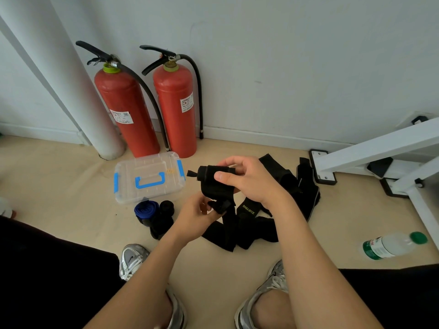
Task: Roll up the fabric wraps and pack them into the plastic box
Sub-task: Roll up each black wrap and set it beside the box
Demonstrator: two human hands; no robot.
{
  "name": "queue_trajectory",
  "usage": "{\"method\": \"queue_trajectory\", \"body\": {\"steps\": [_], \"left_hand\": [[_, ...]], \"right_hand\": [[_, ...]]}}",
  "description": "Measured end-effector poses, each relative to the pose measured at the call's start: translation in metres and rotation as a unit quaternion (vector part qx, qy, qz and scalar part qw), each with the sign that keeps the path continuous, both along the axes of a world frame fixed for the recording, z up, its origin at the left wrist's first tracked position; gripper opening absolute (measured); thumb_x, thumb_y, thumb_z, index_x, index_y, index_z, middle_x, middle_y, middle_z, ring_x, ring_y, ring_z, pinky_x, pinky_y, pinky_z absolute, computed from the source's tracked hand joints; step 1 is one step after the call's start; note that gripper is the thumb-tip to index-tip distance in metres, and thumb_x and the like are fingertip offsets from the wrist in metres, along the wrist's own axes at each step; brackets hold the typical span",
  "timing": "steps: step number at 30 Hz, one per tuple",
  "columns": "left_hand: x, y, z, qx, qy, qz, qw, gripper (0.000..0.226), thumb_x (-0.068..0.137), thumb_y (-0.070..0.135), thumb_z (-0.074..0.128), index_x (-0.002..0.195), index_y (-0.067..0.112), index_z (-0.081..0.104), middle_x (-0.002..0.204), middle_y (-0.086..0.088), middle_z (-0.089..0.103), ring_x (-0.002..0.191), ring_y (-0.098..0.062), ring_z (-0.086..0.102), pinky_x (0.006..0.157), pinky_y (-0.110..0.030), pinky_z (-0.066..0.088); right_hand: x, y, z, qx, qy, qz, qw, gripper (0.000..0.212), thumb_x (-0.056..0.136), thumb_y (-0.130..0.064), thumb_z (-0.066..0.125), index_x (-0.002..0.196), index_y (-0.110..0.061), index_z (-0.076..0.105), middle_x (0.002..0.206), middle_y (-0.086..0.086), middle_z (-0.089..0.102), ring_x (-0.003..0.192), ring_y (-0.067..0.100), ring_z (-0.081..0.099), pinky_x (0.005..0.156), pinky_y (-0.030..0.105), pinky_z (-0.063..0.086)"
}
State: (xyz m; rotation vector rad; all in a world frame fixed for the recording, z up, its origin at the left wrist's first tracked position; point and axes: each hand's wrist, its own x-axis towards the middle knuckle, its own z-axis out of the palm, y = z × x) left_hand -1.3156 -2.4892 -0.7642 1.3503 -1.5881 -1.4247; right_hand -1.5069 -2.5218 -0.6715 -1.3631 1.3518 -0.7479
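Head view. What can't you make out?
— The left hand [197, 214]: its fingertips go behind black cloth, so I only see them curled in a pinch on the loose tail under the roll [211, 184]. The roll's far side sits behind the right hand [247, 179]. Both arms are cut off at the bottom edge, and the white frame [370, 148] is cut off at the right.

And the right hand's fingers?
— Wrapped round the roll, thumb pressed on its near face. The roll is held in the air above the floor [59, 186], just right of the plastic box [128, 172].

Which way does the roll lie?
— Long axis about left to right. Its free end faces the box, with a small tab sticking out. The tail hangs down into the loose black wraps [249, 229] heaped on the floor.

The box?
— Lid shut, blue handle on top, long side left to right, in front of two red fire extinguishers [126, 110]. A blue roll [146, 210] and black rolls [166, 206] lie by its near wall, touching it or just beside it; I can't tell which. A bottle [392, 245] lies on its side at the right.
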Motion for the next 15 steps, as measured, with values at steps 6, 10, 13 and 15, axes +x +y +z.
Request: {"method": "queue_trajectory", "body": {"steps": [6, 10, 13, 15], "left_hand": [[0.011, -0.011, 0.018, 0.042, 0.043, -0.014, 0.998, 0.035, 0.096, 0.016, 0.08, 0.128, 0.03, 0.074, 0.128, 0.009, 0.075, 0.127, -0.011, 0.067, 0.112, -0.041, 0.05], [0.008, -0.023, 0.031, -0.008, 0.007, -0.011, 1.0, 0.037, 0.095, 0.017, 0.078, 0.125, 0.037, 0.068, 0.115, 0.014, 0.077, 0.112, -0.003, 0.071, 0.094, -0.027, 0.057], [0.003, -0.026, 0.043, -0.007, -0.005, -0.034, 0.999, 0.047, 0.094, 0.021, 0.08, 0.123, 0.05, 0.058, 0.111, 0.024, 0.074, 0.107, 0.002, 0.071, 0.075, -0.013, 0.058], [0.002, -0.026, 0.047, 0.027, 0.006, -0.063, 0.998, 0.042, 0.096, 0.021, 0.079, 0.121, 0.049, 0.06, 0.11, 0.024, 0.075, 0.105, 0.004, 0.073, 0.072, -0.011, 0.059]], "right_hand": [[-0.005, 0.0, 0.004, -0.053, 0.036, -0.032, 0.997, 0.034, 0.095, -0.026, 0.084, 0.127, -0.032, 0.075, 0.116, -0.013, 0.078, 0.116, 0.009, 0.072, 0.103, 0.039, 0.062], [-0.005, -0.003, 0.006, -0.081, 0.054, -0.069, 0.993, 0.041, 0.096, -0.024, 0.083, 0.134, -0.034, 0.071, 0.123, -0.014, 0.074, 0.123, 0.012, 0.068, 0.109, 0.044, 0.058], [-0.003, -0.005, 0.008, -0.097, 0.08, -0.065, 0.99, 0.041, 0.1, -0.026, 0.078, 0.139, -0.033, 0.068, 0.125, -0.011, 0.072, 0.121, 0.012, 0.067, 0.107, 0.044, 0.059], [-0.003, -0.005, 0.01, -0.104, 0.097, -0.037, 0.989, 0.038, 0.103, -0.025, 0.074, 0.139, -0.033, 0.068, 0.124, -0.012, 0.07, 0.119, 0.01, 0.066, 0.104, 0.041, 0.06]]}}
